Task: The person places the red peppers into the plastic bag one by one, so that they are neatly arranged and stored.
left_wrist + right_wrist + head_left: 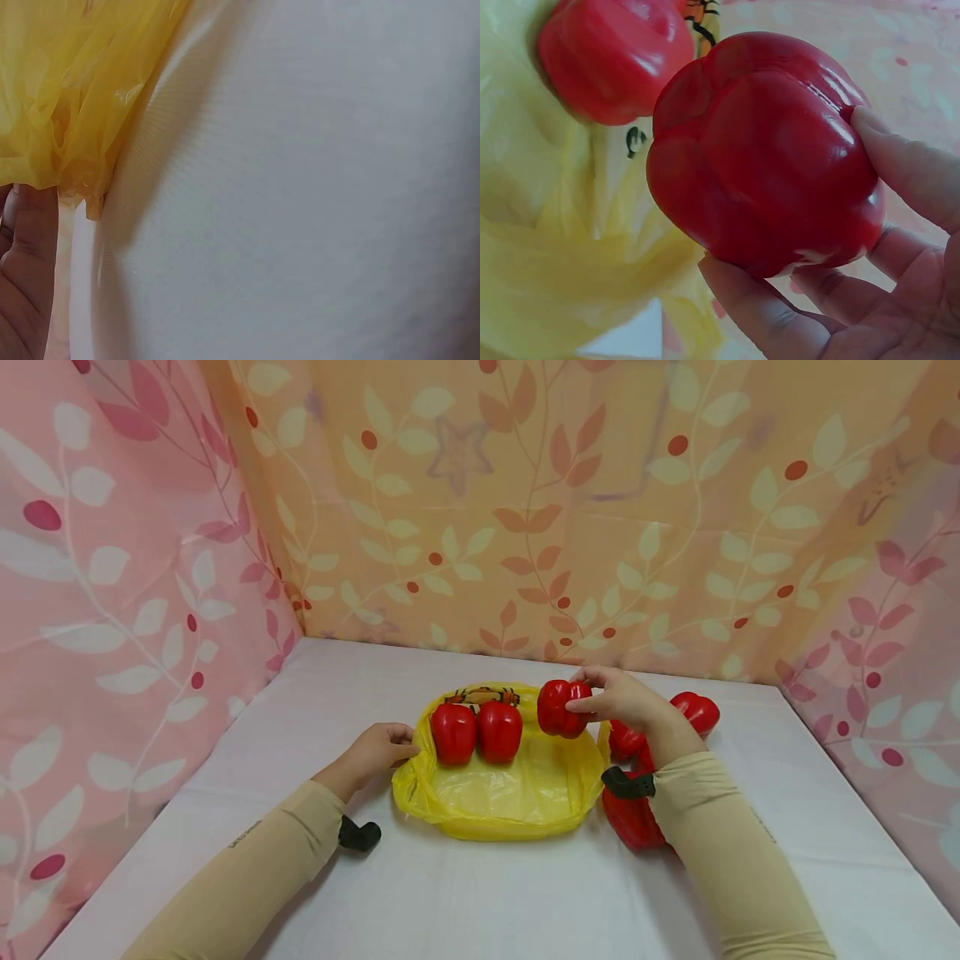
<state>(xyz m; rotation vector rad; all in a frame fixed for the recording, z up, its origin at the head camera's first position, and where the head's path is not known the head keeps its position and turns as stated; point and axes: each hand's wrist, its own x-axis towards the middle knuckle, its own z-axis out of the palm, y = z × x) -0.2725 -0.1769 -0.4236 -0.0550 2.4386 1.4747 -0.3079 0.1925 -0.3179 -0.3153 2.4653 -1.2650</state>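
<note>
- Your left arm reaches forward from lower left; left grip (377,750) is at the left rim of the bag (510,828), thumb and fingers pinching the plastic.
- Your right arm reaches in from lower right; right grip (628,700) is partway closed, fingers and thumb holding one pepper (557,710) at the bag's far right.
- Two peppers (453,735) sit inside the bag.
- More on the tabletop (495,897) to its right, partly hidden by your arm.

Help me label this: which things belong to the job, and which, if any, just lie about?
Job:
- yellow bag
- two red peppers inside it
- red pepper in the right grip
- likely the peppers beside the bag

Lying about:
- nothing loose; only white tabletop, patterned curtain
</note>
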